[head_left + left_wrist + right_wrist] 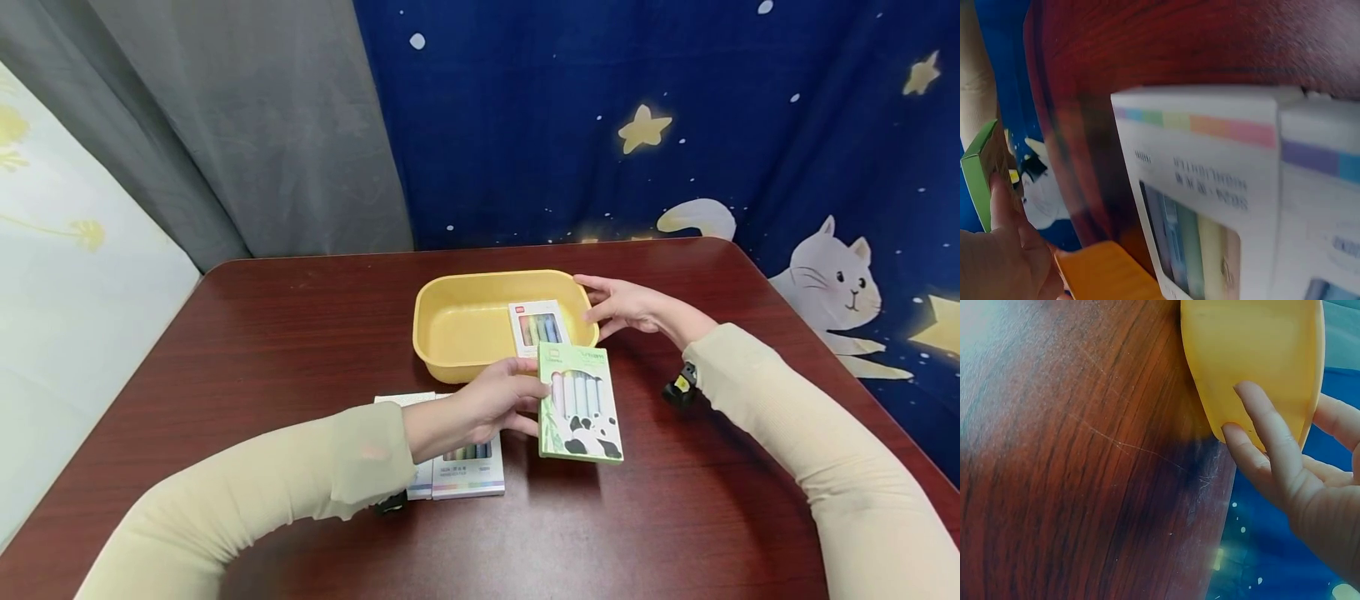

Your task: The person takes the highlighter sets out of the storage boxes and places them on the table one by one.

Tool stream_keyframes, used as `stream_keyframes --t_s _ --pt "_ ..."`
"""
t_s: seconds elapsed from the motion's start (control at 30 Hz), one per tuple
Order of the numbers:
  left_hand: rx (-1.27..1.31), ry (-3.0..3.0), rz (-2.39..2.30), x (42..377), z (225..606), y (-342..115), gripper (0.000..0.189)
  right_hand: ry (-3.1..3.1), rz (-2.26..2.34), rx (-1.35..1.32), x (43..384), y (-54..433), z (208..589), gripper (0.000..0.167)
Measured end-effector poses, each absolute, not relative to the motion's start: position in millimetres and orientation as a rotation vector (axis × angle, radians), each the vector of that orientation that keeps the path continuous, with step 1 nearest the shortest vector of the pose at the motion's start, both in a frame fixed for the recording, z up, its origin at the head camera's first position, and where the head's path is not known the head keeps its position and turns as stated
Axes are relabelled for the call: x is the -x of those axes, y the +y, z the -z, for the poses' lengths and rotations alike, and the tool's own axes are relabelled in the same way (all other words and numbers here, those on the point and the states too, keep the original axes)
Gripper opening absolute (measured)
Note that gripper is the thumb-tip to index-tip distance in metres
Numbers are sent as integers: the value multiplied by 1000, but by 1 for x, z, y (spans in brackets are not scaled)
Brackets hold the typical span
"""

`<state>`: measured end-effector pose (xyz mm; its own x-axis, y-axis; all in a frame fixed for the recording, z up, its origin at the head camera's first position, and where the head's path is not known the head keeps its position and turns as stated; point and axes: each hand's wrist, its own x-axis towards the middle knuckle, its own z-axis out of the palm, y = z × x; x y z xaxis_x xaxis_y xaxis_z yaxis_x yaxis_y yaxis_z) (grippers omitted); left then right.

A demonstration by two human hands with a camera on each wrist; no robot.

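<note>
My left hand point(498, 400) holds a green box of highlighters point(581, 404) by its left edge. The box has a clear window and a panda picture, and it is tilted above the table in front of the basket. At the right end of the yellow plastic basket point(457, 333), my right hand point(626, 304) grips the wall, with fingers against the outer side in the right wrist view and another at the rim. A smaller white box of colored pens point(538, 327) lies inside the basket, its lower part hidden by the green box.
Two white highlighter boxes point(1210, 137) lie side by side on the table, partly covered by my left forearm in the head view. The dark red wooden table point(300, 333) ends at a grey curtain point(300, 125) and a blue starry curtain point(525, 125).
</note>
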<state>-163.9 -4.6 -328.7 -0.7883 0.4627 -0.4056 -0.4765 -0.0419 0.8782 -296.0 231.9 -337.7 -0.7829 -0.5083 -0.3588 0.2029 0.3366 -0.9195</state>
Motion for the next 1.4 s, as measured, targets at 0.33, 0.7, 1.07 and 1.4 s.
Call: stream_keyframes --t_s 0.33,0.7,1.07,1.4 --pt "76 1629 -1878 157 345 10 40 1996 1486 244 298 232 340 83" --pt "105 1651 -1853 155 358 19 33 1990 1492 211 299 232 339 83" --pt "120 1669 -1855 154 365 25 34 1986 1497 217 300 234 340 83" --pt "137 1674 -1867 155 373 31 33 1984 1497 225 301 234 339 83"
